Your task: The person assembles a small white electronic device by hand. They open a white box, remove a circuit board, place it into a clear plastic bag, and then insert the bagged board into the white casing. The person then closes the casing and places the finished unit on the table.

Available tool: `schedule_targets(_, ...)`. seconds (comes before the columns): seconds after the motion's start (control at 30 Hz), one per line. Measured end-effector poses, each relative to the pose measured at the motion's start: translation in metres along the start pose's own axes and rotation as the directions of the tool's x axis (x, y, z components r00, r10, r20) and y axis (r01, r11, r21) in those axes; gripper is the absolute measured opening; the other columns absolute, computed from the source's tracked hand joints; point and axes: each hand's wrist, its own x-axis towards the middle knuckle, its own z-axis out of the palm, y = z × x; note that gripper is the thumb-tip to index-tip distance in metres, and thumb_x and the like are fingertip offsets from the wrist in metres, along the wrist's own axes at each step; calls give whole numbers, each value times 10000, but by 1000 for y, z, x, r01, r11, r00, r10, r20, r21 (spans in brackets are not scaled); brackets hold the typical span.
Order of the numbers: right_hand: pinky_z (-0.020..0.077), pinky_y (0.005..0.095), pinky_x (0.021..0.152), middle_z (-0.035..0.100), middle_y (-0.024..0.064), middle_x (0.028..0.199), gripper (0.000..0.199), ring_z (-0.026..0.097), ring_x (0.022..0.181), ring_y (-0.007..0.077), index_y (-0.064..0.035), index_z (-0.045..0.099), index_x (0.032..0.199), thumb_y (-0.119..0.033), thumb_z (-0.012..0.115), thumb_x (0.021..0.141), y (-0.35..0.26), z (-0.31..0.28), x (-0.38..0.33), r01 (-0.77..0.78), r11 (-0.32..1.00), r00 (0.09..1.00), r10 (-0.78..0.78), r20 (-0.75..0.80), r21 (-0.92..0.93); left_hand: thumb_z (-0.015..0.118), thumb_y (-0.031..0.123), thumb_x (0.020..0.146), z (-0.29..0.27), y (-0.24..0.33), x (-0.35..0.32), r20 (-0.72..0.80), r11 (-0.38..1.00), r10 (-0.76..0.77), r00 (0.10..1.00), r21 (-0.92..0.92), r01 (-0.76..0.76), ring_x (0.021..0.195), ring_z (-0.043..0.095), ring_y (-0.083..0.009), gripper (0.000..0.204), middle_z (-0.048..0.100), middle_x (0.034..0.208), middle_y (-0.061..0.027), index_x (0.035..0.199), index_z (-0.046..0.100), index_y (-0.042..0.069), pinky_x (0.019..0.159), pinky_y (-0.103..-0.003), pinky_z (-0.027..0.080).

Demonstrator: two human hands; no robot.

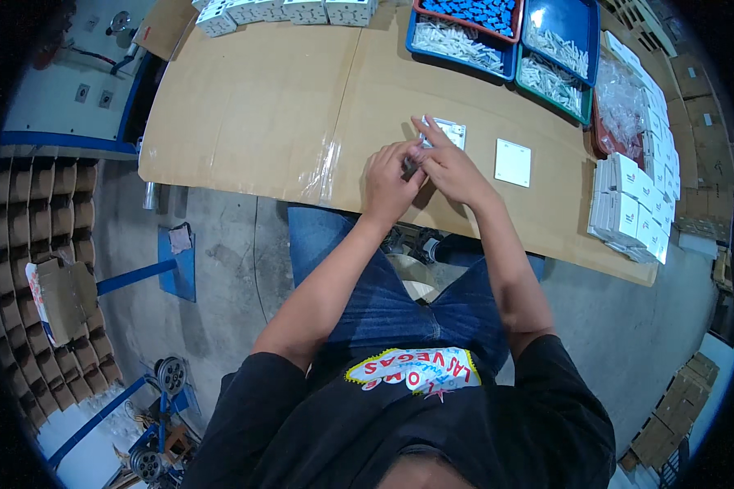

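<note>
My left hand [390,181] and my right hand [454,171] meet over the cardboard-covered table near its front edge. The left fingers are bent and pressed together at the tips; whatever they pinch is hidden. On the right, the thumb and bent fingers close against the left fingertips, while one finger stretches away from me. Partly under that right hand lies a white square piece [454,132] with small dark marks. To its right, a flat white square plate [513,163] with tiny holes at its corners rests on the cardboard.
At the back right stand a red tray of blue parts [485,11], blue trays [497,75] and a green tray [581,114] of pale slim parts. Clear plastic bags [620,106] and stacked white packages [632,208] line the right edge. White boxes [289,10] sit at the back left.
</note>
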Motion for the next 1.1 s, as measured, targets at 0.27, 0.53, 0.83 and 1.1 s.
schedule_targets(0.27, 517, 329, 936, 717, 111, 1221, 241, 680, 1050, 198, 0, 731, 1117, -192, 617, 1027, 25, -38, 4, 14, 961, 948, 75, -309, 277, 787, 222, 871, 0, 5, 2, -19, 999, -39, 999, 5, 39, 1007, 668, -302, 352, 708, 1069, -108, 1168, 686, 61, 906, -418, 492)
schedule_targets(0.53, 564, 378, 804, 761, 157, 934, 182, 747, 890, 274, -49, 741, 1069, -153, 674, 936, 164, -173, 8, -343, 937, 679, 195, -708, -71, 776, 193, 886, 2, 10, 4, 23, 999, -43, 999, 32, 42, 977, 671, -299, 329, 703, 1049, -121, 1160, 679, 39, 889, -410, 500)
schedule_targets(0.83, 551, 372, 779, 751, 178, 924, 151, 726, 855, 277, -28, 752, 993, -121, 690, 892, 201, -226, 40, -292, 940, 863, 180, -471, -176, 783, 244, 880, -1, 9, 5, 50, 997, -50, 998, 62, 47, 984, 670, -284, 374, 708, 1046, -100, 1180, 677, 47, 895, -404, 477)
schedule_targets(1.1, 548, 413, 834, 739, 183, 950, 170, 706, 897, 360, -45, 755, 1012, -110, 710, 862, 233, -232, 43, -433, 820, 807, 169, -565, -374, 790, 234, 871, 5, 7, 4, 44, 996, -34, 998, 83, 31, 974, 670, -279, 369, 704, 1038, -99, 1171, 677, 51, 887, -399, 472)
